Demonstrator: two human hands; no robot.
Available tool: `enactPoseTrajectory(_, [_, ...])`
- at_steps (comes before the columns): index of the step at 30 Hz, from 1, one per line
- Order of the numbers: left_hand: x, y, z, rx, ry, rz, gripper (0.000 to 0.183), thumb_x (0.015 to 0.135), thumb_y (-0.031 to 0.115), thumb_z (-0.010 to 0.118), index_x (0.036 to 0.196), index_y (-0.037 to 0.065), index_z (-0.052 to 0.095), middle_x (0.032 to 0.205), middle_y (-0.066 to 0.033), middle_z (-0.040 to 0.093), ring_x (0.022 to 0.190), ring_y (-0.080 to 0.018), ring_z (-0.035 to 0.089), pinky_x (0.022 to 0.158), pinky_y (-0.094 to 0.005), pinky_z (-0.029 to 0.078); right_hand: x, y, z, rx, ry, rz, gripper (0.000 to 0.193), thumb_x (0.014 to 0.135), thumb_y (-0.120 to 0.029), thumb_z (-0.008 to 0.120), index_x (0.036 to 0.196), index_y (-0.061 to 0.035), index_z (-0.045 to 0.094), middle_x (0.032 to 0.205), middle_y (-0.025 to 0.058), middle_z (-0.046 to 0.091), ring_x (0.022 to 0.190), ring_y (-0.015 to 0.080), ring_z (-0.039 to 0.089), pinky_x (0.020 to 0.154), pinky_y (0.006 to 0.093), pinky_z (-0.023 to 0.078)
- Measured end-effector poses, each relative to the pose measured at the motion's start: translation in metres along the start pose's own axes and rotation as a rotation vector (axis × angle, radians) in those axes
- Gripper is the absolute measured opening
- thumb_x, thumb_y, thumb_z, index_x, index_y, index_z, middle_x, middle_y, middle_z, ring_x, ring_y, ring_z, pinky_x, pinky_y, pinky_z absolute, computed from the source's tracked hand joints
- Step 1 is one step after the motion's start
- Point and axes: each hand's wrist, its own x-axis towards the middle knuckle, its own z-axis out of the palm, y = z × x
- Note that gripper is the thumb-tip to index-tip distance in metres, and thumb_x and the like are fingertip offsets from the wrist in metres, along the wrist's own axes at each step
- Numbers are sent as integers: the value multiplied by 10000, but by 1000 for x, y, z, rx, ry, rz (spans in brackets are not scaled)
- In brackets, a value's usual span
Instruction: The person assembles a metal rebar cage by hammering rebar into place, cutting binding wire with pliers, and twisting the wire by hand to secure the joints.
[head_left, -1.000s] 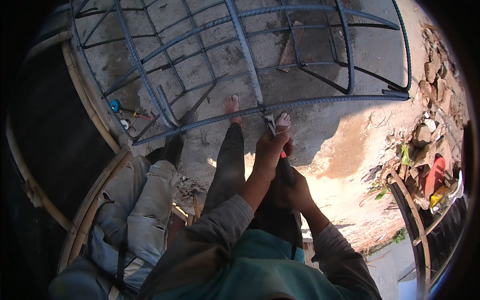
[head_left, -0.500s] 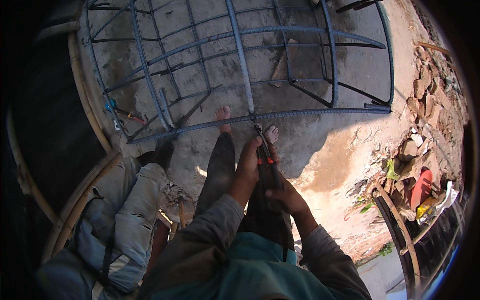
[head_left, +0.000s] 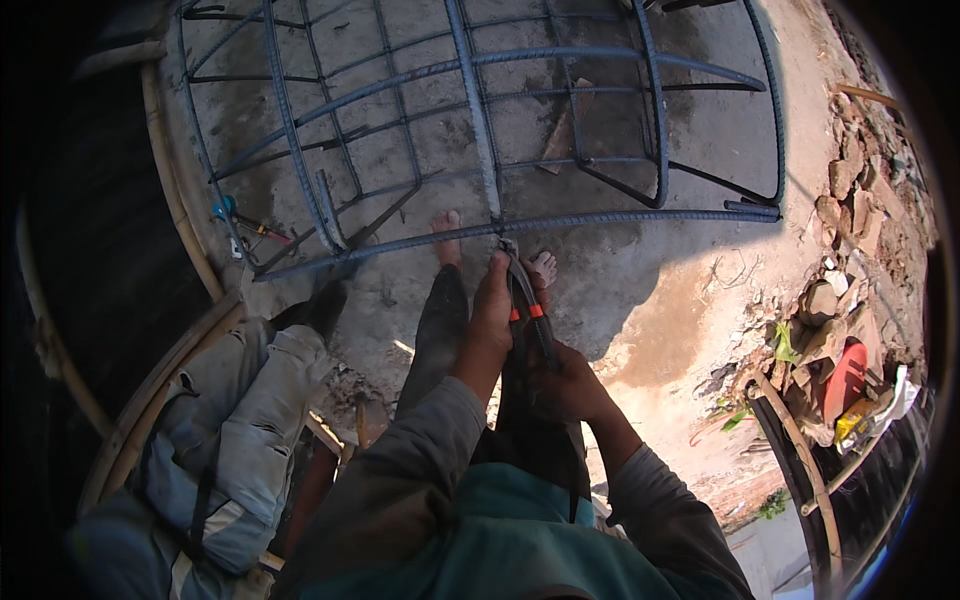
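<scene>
A pair of pincers [head_left: 526,300] with dark handles and orange bands is in my hands. Its jaws touch or nearly touch the near bar of a rebar cage [head_left: 640,218], at a crossing with an upright bar. My left hand [head_left: 490,310] is closed round the pincers just below the jaws, thumb up by the head. Lower down, my right hand [head_left: 570,388] is wrapped round the handles. Whether tie wire sits in the jaws is too small to make out.
Another person's legs in grey trousers [head_left: 260,420] are close on my left. Bamboo poles [head_left: 178,200] edge a dark area there. A red-handled tool [head_left: 262,231] lies on the concrete floor inside the cage's left end. Broken bricks and rubble [head_left: 850,190] line the right side.
The pincers have moved slightly up and left toward the bar crossing, their orange bands rising with them. Both hands have shifted a little with the tool and keep their hold.
</scene>
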Motion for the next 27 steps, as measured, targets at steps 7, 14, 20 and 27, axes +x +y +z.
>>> enactPoseTrajectory(7, [1, -4, -21, -215, -131, -3, 311, 963, 407, 546, 918, 99, 558, 672, -21, 529, 554, -150, 501, 516, -308, 421, 17, 10, -18, 141, -172, 56, 311, 807, 3, 641, 1114, -21, 600, 1005, 97, 671, 939, 210, 664, 785, 340, 538])
enactPoseTrajectory(14, [-4, 36, -34, 224, -31, 37, 231, 957, 319, 535, 875, 103, 532, 714, -20, 519, 603, -114, 501, 476, -253, 381, 25, 35, 14, 766, -327, 58, 261, 798, 40, 635, 1047, -30, 600, 1198, 148, 627, 1067, 259, 651, 864, 349, 545])
enactPoseTrajectory(20, [3, 17, -30, 85, 5, -58, 179, 939, 262, 546, 842, 114, 520, 652, -12, 497, 526, -114, 450, 457, -237, 351, 15, 26, 34, 325, -130, -27, 286, 783, 69, 557, 1046, -38, 589, 936, 62, 607, 917, 173, 620, 835, 344, 512])
enactPoseTrajectory(27, [17, 45, -27, 953, 95, 597, 276, 976, 213, 499, 956, -21, 644, 647, 11, 547, 563, -79, 484, 556, -238, 413, -8, -10, -7, -308, -139, -269, 308, 790, 73, 563, 1073, -46, 585, 1035, 69, 603, 1010, 203, 602, 899, 351, 468])
